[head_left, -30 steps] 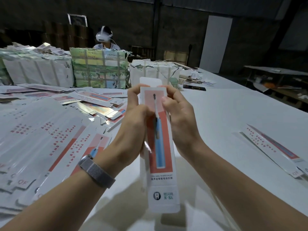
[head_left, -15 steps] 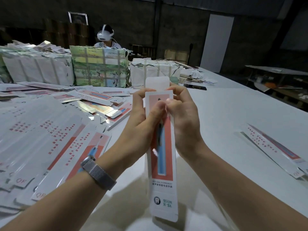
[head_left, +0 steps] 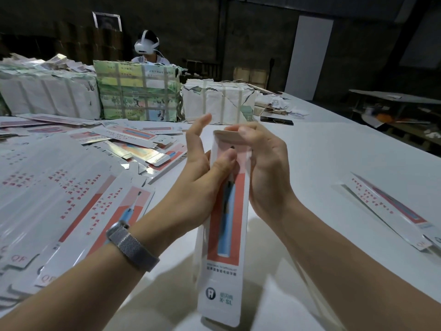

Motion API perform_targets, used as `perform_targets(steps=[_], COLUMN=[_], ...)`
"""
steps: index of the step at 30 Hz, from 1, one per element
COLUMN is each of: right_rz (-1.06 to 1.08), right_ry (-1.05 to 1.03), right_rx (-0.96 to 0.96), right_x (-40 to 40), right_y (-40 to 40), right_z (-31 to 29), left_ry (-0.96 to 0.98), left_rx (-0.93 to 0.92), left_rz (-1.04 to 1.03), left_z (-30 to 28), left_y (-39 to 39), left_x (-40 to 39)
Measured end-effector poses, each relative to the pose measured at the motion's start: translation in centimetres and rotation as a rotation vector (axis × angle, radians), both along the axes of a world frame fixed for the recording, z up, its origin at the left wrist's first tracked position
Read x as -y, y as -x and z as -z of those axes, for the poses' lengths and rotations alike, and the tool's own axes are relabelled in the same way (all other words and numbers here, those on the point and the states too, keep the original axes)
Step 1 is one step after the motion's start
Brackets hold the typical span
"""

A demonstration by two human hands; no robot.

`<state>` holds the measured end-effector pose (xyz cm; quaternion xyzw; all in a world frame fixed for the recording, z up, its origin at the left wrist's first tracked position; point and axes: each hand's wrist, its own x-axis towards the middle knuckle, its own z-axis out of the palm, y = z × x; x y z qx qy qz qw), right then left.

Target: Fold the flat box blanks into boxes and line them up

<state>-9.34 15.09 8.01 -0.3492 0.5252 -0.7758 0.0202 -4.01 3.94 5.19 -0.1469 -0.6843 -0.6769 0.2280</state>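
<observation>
Both hands meet at the top of a long narrow box [head_left: 224,235] held upright above the white table [head_left: 322,158]. Left hand [head_left: 202,177], with a mesh-band watch [head_left: 132,247] on its wrist, presses its thumb on the printed front while its fingers stand straight and spread; right hand [head_left: 265,168] curls around the box's right edge, fingertips on the rounded top flap. The box front shows a blue toothbrush on a red panel, a tooth logo and "X-SL" near its foot. At left spreads a pile of flat blanks [head_left: 59,194], some marked "QF". One blank [head_left: 391,209] lies apart at right. Taped bundles [head_left: 138,91] stand behind.
</observation>
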Motion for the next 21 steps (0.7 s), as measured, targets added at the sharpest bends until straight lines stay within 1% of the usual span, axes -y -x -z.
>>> perform_targets(steps=[4,7,10,14,19,21], right_rz=[-0.004,-0.071,-0.071,-0.052,-0.088,-0.093], right_ry=[-0.123,-0.146,-0.189,-0.167,-0.094,-0.081], right_rx=[0.001,0.022,0.014,-0.007,-0.018,-0.035], right_x=[-0.4,-0.7,-0.8,-0.7,-1.2,-1.2], right_y=[0.4,0.7,0.8,1.0,1.1,1.1], right_z=[-0.3,-0.8,-0.9,-0.9,-1.7,-2.0], left_ry=[0.026,0.064,0.08,0.139,0.219,0.219], left_rx=[0.058,0.044,0.031,0.018,-0.042,-0.059], left_rz=[0.025,0.049,0.056,0.001,0.025,0.031], left_z=[-0.1,-0.3,-0.5,-1.0,-1.1,-1.3], left_y=[-0.1,-0.2,-0.4,-0.6,-0.9,-1.1], left_x=[0.1,0.3,0.4,0.3,0.2,0.1])
